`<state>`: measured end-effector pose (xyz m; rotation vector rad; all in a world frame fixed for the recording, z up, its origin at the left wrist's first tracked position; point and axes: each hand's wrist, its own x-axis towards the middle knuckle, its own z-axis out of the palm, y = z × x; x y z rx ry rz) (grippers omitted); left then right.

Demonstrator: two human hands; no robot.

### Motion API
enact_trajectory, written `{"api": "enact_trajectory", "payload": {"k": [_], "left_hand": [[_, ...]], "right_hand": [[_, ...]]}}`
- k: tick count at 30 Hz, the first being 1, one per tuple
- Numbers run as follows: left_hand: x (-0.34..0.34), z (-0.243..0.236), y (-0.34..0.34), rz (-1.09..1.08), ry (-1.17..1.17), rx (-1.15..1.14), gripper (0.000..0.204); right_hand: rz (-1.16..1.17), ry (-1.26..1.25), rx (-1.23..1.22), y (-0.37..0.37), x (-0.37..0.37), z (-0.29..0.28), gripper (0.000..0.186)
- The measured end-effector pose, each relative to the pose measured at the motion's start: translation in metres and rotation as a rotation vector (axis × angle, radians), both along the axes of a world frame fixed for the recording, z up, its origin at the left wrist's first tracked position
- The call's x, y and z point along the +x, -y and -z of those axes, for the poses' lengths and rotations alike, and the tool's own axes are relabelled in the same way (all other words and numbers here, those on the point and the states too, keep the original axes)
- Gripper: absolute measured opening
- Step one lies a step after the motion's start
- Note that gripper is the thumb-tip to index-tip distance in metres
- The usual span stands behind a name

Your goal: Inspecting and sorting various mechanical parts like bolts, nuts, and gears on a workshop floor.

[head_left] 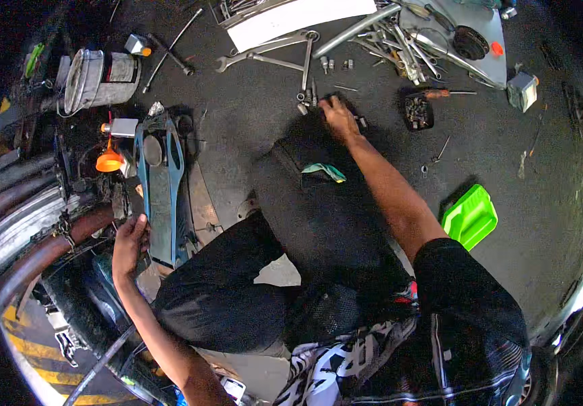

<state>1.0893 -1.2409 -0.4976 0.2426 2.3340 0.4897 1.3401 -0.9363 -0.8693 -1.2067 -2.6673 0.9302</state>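
Note:
My left hand is at the left beside the blue floor jack, its fingers curled at a dark object that I cannot make out. My right hand reaches past my bent knee to the floor, fingers slightly apart among small metal sockets. Just above are combination wrenches and more upright sockets. A black case of small sockets and an orange-handled screwdriver lie to the right. A green cloth shows on my dark trousers.
At left stand a grey bucket, an orange funnel, small metal cans and metal pipes. A pile of tools lies beside a metal sheet at the top. A green plastic tray and another can sit at right.

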Motion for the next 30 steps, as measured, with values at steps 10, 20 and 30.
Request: {"api": "enact_trajectory", "payload": {"k": [10, 20, 30], "left_hand": [[-0.001, 0.003, 0.033, -0.153, 0.028, 0.048, 0.031], [-0.007, 0.004, 0.018, -0.076, 0.002, 0.017, 0.033], [0.007, -0.004, 0.002, 0.086, -0.109, 0.05, 0.035]], "right_hand": [[0.291, -0.392, 0.147, -0.007, 0.006, 0.013, 0.015], [0.2, -0.181, 0.064, -0.002, -0.013, 0.025, 0.017], [0.482, -0.27, 0.036, -0.014, 0.022, -0.007, 0.025]]}}
